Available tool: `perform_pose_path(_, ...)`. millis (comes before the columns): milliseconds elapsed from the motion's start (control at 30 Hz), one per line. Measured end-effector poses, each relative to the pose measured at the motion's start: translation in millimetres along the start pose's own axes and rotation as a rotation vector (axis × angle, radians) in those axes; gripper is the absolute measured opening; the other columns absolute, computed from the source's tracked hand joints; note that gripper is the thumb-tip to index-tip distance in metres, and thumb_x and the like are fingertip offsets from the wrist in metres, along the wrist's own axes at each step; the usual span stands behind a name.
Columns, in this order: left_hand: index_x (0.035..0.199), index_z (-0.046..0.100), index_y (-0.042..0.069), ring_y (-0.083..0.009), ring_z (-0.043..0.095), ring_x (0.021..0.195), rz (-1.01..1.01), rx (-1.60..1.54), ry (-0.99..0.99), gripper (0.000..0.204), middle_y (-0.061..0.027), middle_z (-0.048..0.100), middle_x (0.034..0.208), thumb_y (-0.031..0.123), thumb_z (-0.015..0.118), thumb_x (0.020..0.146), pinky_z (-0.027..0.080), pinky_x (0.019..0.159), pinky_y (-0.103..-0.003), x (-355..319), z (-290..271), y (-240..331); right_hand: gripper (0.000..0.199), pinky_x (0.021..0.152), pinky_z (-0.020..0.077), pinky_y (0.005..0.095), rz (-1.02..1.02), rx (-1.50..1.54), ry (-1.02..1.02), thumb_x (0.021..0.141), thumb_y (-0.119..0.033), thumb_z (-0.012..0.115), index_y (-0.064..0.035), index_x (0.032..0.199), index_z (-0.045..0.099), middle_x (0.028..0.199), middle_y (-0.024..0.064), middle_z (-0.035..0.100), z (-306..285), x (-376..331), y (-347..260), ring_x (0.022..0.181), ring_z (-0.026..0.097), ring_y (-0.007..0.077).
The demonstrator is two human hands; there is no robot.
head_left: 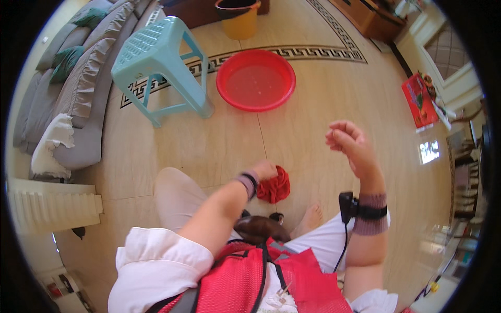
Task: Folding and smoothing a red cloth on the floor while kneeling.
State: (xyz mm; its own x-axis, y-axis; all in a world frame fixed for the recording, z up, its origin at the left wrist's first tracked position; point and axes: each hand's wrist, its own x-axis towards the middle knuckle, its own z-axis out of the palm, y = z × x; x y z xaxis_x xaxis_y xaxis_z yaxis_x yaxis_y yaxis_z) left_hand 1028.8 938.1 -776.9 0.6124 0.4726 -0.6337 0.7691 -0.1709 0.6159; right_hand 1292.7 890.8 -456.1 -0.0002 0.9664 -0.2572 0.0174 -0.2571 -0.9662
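On the pale tiled floor (308, 94), just in front of the seated person, a bunched red cloth (276, 189) shows between the legs, folded into a rounded heap. The left hand (265, 169) is at its upper left edge, with the fingers bent downward; they are too blurred and hidden to tell whether that grip is grasping the cloth or only resting against it. The right hand (348, 143) is raised well apart from the cloth, to its right and farther forward, its grip released and the fingers loosely curled. A black device (346, 206) is strapped at the right wrist, over a mauve cuff, and a cable runs down from it.

Beyond the hands stands a round red basin (255, 107) that looks to hold water. To its left, near it, is a light blue plastic stool (148, 52) with a slotted top. A yellow bucket (241, 27) stands behind the basin. Along the left side runs a grey sofa (36, 109) with green cushions (67, 62), and at the far right a red box (419, 101) is by the wall.
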Motion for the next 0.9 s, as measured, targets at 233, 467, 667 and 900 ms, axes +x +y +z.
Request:
perform_pose_path(233,0.129,0.073,0.019,-0.0336,0.049,0.143,-0.246,0.336,-0.132,0.049,-0.0144,0.061,0.144,0.045,0.067,0.088,0.043,0.113,-0.053,-29.5,52.5,23.3,0.034,0.084,0.0531,0.0285,0.005,0.045,-0.024,0.099,-0.026,0.071,-0.0021,0.121,0.065,0.103,0.0043,0.072,14.1,10.7,-16.4,0.093,0.069,0.0134)
perform_pose_path(467,0.11,0.077,0.007,-0.0347,0.072,0.105,0.041,-0.092,0.141,0.033,-0.0163,0.076,0.109,0.026,0.076,0.083,0.057,0.091,-0.041,-36.5,20.0,41.7,0.033,0.083,0.0523,0.0283,0.009,-0.026,-0.081,0.099,-0.026,0.071,-0.0016,0.121,0.065,0.101,0.0038,0.071,14.8,20.8,-7.1,0.092,0.068,0.0128)
perform_pose_path(667,0.128,0.071,0.011,-0.0426,0.056,0.132,-0.187,0.12,-0.026,0.052,-0.0186,0.048,0.156,0.04,0.074,0.085,0.047,0.11,-0.048,-37.0,67.8,48.1,0.027,0.084,0.055,0.0298,0.009,-0.032,-0.131,0.101,-0.021,0.067,-0.0032,0.121,0.065,0.103,0.0057,0.073,26.0,-1.0,-9.4,0.094,0.07,0.0143)
perform_pose_path(900,0.114,0.078,0.018,-0.0352,0.059,0.122,-0.277,0.315,0.2,0.035,-0.0131,0.057,0.146,0.033,0.07,0.084,0.049,0.106,-0.05,-27.3,103.2,37.6,0.028,0.089,0.0538,0.0323,0.04,0.045,-0.087,0.101,-0.018,0.067,-0.0018,0.123,0.064,0.106,0.0074,0.072,44.9,-38.3,-6.8,0.098,0.069,0.0169)
